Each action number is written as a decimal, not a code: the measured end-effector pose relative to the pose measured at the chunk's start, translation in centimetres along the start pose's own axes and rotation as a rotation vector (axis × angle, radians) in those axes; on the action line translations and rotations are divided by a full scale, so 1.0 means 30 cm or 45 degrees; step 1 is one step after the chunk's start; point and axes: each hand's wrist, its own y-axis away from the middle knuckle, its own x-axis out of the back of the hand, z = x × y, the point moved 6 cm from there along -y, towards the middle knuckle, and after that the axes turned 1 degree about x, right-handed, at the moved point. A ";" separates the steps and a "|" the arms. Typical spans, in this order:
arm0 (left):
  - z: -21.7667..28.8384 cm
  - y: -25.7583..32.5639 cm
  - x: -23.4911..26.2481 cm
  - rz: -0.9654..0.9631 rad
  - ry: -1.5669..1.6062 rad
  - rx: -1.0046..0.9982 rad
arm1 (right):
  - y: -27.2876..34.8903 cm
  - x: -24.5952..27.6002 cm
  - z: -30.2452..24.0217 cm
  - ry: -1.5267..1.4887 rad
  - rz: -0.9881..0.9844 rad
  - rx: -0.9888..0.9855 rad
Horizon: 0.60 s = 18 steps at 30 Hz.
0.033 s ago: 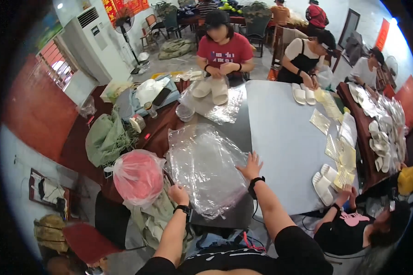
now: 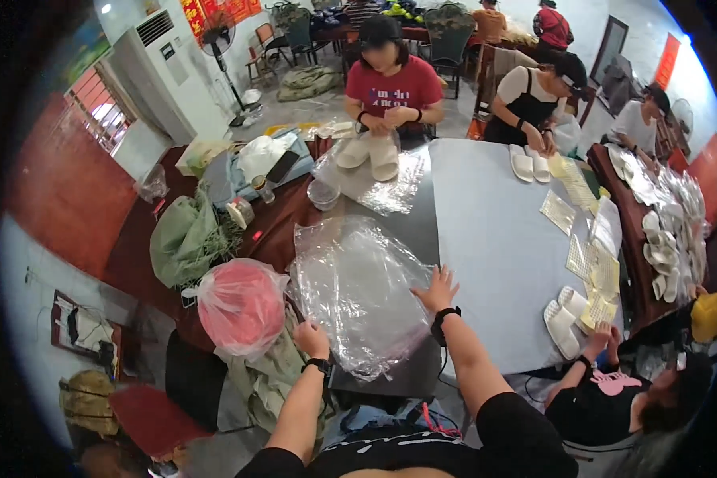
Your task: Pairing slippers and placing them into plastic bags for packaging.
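A stack of clear plastic bags [image 2: 366,287] lies before me on the dark tabletop, shiny and creased. My right hand [image 2: 436,291] rests at the stack's right edge with its fingers spread. Beside the lower left edge of the stack is my left hand [image 2: 311,340], its fingers curled in; whatever they may hold is too small to make out. A pink bundle in a translucent bag [image 2: 241,307] sits just left of that hand. Past the stack, a pair of cream slippers [image 2: 370,156] lies on more clear plastic, with a co-worker's hands [image 2: 390,121] above it.
A pale grey board [image 2: 494,231] covers the table's right side, bearing white slippers [image 2: 563,323] and yellowish dotted sheets [image 2: 558,211]. A clear tub [image 2: 323,195] stands beyond the stack. Green netting [image 2: 185,243] is at the left. Co-workers sit around the far and right sides.
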 end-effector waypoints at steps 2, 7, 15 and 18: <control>-0.015 0.055 0.009 -0.061 0.007 -0.099 | -0.004 -0.015 0.011 -0.037 -0.188 -0.190; 0.033 0.229 0.017 -0.320 -0.003 -0.473 | 0.005 -0.166 0.109 -0.466 -0.182 -0.126; 0.037 0.385 -0.047 -0.926 -0.245 -0.552 | 0.219 -0.311 0.136 -0.947 -0.617 -0.056; 0.057 0.379 -0.084 -0.894 -0.256 -0.773 | 0.228 -0.313 0.215 -0.659 -0.418 -0.187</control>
